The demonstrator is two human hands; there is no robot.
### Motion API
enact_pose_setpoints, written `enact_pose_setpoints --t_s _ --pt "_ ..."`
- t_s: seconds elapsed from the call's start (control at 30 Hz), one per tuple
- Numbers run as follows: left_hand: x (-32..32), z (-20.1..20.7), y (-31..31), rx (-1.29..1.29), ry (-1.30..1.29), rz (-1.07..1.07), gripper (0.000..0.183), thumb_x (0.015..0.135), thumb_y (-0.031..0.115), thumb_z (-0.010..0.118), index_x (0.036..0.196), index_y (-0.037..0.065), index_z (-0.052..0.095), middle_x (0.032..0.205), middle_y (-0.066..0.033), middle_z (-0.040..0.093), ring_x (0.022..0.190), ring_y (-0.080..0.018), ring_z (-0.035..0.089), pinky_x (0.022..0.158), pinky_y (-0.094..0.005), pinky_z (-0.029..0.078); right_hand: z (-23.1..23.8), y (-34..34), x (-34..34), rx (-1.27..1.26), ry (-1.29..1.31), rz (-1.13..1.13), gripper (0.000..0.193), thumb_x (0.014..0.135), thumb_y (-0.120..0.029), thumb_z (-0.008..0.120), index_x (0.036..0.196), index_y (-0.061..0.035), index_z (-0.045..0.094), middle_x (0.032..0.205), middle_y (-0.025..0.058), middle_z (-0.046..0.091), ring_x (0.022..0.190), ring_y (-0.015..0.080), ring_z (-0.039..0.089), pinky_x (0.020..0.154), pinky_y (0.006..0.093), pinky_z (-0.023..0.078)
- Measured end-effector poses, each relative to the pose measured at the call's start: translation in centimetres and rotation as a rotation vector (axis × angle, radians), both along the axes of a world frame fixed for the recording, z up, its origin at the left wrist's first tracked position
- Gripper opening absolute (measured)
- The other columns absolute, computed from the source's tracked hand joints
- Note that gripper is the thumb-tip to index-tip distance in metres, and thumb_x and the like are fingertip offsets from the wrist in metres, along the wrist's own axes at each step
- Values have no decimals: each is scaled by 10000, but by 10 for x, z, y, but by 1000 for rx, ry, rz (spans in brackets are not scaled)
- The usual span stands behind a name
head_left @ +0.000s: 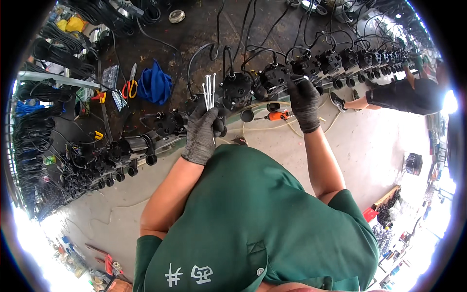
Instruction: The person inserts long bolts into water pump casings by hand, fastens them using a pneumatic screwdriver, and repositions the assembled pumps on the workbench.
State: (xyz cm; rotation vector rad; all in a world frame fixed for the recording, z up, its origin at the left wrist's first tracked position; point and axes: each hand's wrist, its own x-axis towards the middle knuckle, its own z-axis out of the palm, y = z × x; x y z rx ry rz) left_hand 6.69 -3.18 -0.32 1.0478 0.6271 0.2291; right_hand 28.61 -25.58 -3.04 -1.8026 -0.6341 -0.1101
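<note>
While the left hand [202, 131] in a grey glove pinches a bundle of long screws [209, 92] upright just left of the black pump housing [236, 90], the gloved right hand [303, 100] closes its fingers on the next housing [273, 77] to that pump's right; orange screwdriver [278, 116] lies below it.

Both arms were stretched forward, gloved left hand [202, 131] curled in a closed grip, gloved right hand [304, 100] reaching further out, fingers bent down.

head camera looks steeply down, close over workbench [194, 34].
</note>
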Motion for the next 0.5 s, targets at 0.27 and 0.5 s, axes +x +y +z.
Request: enact_pose_setpoints --t_s 0.27,0.5 --pt "1 4 -2 -76 -29 94 354 971 32 530 1319 30 596 950 -110 733 593 -82 593 455 -211 427 14 5 -3 -171 -111 82 138 914 -9 715 1050 -25 703 873 77 674 762 173 643 720 301 513" --pt "2 8 -6 -41 -19 67 379 960 24 524 1334 24 587 993 -135 746 612 -83 610 466 -205 443 8 5 7 -703 -223 196 128 892 -148 683 987 -62 694 914 179 684 846 390 681 721 439 548"
